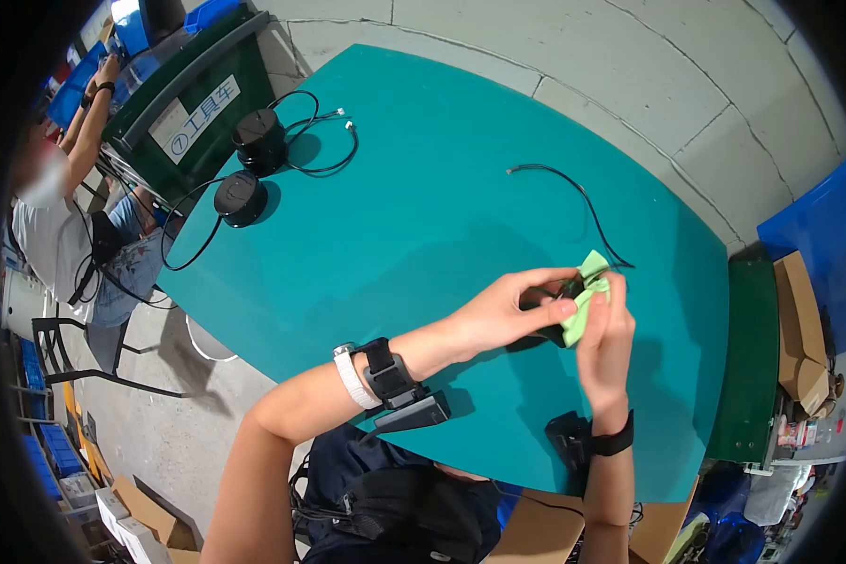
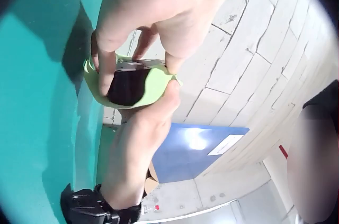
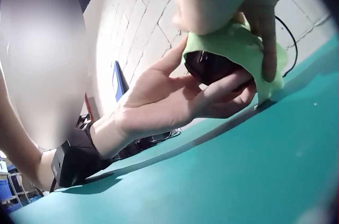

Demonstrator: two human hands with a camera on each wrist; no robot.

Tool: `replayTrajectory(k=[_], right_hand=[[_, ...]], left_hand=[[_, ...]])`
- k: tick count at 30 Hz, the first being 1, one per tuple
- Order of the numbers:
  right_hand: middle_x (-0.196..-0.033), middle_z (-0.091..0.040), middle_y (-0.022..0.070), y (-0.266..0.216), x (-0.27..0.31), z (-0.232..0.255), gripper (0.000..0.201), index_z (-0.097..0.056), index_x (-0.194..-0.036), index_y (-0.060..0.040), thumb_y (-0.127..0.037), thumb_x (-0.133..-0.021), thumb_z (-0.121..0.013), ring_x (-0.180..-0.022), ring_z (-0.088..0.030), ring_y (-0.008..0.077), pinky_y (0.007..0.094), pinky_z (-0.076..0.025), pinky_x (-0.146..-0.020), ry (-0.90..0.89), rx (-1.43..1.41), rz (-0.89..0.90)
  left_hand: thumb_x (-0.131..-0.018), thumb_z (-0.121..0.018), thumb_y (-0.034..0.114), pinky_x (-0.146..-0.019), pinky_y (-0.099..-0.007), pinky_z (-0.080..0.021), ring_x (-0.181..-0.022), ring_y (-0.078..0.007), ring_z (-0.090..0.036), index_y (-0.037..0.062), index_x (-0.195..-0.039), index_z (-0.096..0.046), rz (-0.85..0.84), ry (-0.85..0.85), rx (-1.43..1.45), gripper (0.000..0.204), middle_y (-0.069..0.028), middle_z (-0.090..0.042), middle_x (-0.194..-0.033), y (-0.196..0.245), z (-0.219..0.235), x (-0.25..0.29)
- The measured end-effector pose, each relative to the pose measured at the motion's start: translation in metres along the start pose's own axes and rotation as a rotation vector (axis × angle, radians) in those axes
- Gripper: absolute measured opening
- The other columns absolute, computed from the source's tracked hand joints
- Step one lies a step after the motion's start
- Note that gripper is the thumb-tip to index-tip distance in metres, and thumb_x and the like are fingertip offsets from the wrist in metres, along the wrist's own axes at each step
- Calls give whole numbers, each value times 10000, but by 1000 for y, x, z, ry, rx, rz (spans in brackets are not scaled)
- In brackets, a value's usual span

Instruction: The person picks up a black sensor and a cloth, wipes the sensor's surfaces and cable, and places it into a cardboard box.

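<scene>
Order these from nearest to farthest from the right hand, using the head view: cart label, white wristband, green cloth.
1. Green cloth: in the right hand.
2. White wristband: left of that hand.
3. Cart label: upper far left.

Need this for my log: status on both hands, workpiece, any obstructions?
Left hand gripping black device. Right hand holding green cloth partly around it. Black cable on table beyond hands; no obstruction visible.
</scene>
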State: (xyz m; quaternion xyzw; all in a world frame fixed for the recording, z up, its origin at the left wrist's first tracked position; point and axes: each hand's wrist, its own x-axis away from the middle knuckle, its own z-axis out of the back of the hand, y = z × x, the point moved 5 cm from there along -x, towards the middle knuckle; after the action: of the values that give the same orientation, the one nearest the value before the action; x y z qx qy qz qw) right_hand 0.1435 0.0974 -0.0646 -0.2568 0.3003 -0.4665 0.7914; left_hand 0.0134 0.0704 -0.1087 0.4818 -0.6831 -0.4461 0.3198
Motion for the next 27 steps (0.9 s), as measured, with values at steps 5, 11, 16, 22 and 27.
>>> replayTrajectory(k=[5, 11, 16, 22, 27], right_hand=[[-934, -609, 169, 32, 5, -7, 325, -430, -1233, -16, -203, -983, -339, -811, -607, 302, 339, -462, -709, -2, -400, -87], [-1253, -435, 239, 15, 8, -11, 542, -347, -1318, 5, -258, -901, -573, -1066, -513, 393, 416, -443, -866, -58, -69, 184], [-1311, -396, 221, -8, 6, -5, 616, -394, -1283, -43, -303, -810, -692, -1103, -494, 401, 450, -470, -850, -3, 212, 444], [-1289, -415, 203, -8, 6, -3, 639, -379, -1291, -85, -451, -828, -626, -993, -559, 390, 430, -525, -710, 107, 196, 441], [-1138, -549, 207, 3, 8, -3, 695, -285, -1330, -16, -522, -896, -482, -988, -595, 326, 379, -503, -775, 3, -218, 66]], left_hand=[[-885, -651, 271, -929, -334, -455, -1126, -185, -495, 43, -1372, -426, -239, 97, -416, 583, -91, -489, -1261, 7, 2, 1], [-918, -598, 317, -940, -352, -461, -1134, -184, -503, 11, -1401, -355, -20, 72, -25, 621, -114, -474, -1289, 6, 6, 0], [-966, -479, 404, -905, -309, -470, -1129, -142, -510, 21, -1408, -329, 102, -18, 341, 604, -70, -504, -1242, -3, 2, 0], [-931, -581, 315, -904, -292, -451, -1130, -158, -499, 41, -1405, -367, -50, 0, 180, 588, -79, -499, -1247, 17, -2, 2], [-899, -623, 194, -983, -354, -445, -1256, -224, -398, 56, -1403, -377, -274, -6, -234, 577, -94, -389, -1358, 19, -2, 1]])
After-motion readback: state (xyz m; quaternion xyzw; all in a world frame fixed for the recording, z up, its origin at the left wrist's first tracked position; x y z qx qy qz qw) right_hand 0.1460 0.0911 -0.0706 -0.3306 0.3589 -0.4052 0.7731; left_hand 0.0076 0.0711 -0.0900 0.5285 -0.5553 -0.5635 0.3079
